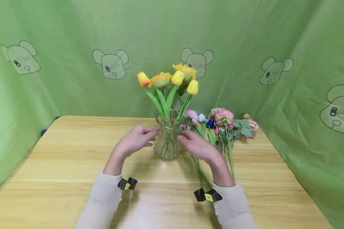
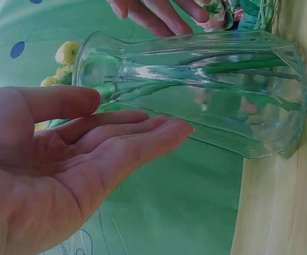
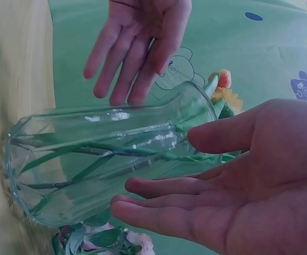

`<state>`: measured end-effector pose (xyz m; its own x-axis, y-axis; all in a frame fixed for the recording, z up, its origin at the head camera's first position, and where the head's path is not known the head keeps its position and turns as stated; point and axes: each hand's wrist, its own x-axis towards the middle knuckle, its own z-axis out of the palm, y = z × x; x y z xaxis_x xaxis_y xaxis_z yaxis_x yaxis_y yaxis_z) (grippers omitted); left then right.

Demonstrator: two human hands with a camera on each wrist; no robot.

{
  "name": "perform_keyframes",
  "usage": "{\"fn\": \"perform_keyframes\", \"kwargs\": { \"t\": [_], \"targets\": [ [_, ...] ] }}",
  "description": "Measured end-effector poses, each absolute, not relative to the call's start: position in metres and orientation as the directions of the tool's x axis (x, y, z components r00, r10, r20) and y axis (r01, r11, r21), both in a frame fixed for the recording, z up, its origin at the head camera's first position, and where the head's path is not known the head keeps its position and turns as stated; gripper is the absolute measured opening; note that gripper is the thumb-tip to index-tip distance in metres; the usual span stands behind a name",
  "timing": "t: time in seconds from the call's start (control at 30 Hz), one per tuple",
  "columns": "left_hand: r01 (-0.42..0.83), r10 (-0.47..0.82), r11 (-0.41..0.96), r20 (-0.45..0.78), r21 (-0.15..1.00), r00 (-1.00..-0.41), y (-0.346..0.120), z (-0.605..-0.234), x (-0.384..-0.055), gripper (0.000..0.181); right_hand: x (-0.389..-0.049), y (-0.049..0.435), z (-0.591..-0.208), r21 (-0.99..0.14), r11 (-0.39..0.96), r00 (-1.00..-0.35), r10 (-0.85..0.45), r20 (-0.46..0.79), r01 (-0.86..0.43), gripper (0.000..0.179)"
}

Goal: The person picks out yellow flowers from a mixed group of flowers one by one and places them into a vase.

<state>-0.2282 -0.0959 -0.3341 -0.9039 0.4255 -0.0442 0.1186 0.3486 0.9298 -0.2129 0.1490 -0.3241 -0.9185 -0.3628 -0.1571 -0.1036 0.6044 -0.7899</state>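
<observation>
A clear glass vase [image 1: 168, 143] stands upright on the wooden table, with flower stems crossing inside it. Yellow tulips [image 1: 193, 87], an orange-red tulip [image 1: 143, 79] and orange-yellow sunflower-like blooms [image 1: 161, 80] rise from its mouth. My left hand [image 1: 138, 139] is at the vase's left side, fingers extended and fingertips right by the glass below the rim. Opposite it, my right hand [image 1: 197, 144] has its fingers and thumb spread close beside the glass. In the left wrist view the left palm [image 2: 63, 175] faces the vase, and the right wrist view shows the right palm [image 3: 259, 196] likewise.
To the right of the vase lie pink peony-like flowers [image 1: 224, 118], a blue tulip [image 1: 210, 124] and a pale blue tulip [image 1: 202, 118], their stems pointing toward the front. Green curtains [image 1: 149, 28] with printed bear heads enclose the wooden table [image 1: 74, 152].
</observation>
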Motion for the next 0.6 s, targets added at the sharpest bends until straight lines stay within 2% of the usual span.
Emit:
{"fn": "perform_keyframes", "kwargs": {
  "t": [0.2, 0.6],
  "targets": [
    [0.125, 0.418, 0.357, -0.039, 0.926, -0.908, -0.096, -0.335, -0.23, 0.042, -0.215, 0.147, -0.327, -0.799, 0.59, -0.922, -0.362, -0.14, -0.111, 0.056],
    [0.086, 0.368, 0.272, -0.021, 0.959, -0.93, -0.091, -0.345, -0.237, 0.047, -0.219, 0.143, -0.335, -0.822, 0.565, -0.938, -0.32, -0.131, -0.078, 0.062]
  ]
}}
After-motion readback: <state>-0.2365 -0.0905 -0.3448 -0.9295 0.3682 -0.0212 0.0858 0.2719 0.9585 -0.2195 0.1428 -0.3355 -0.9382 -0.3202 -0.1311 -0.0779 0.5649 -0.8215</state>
